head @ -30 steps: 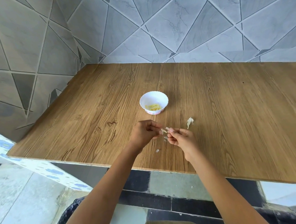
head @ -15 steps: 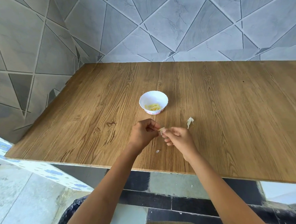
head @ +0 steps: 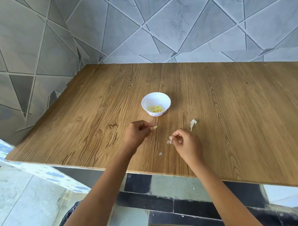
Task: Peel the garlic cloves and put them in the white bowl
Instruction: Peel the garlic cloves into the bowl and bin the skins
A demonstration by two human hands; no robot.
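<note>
Left hand [head: 137,135] pinches a bare garlic clove [head: 155,127], tip aimed at the white bowl [head: 154,98] just beyond, probably for dropping in. Right hand [head: 187,142] pinches stripped skin [head: 169,142], held aside over the worktop [head: 231,108], likely to discard.

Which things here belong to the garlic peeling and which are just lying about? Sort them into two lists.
Job in hand: garlic clove pinched by the left hand; skin scrap pinched by the right hand; white bowl; peeled cloves inside it.
Lying about: peel strip on the table; small peel flake near the table's edge.
</note>
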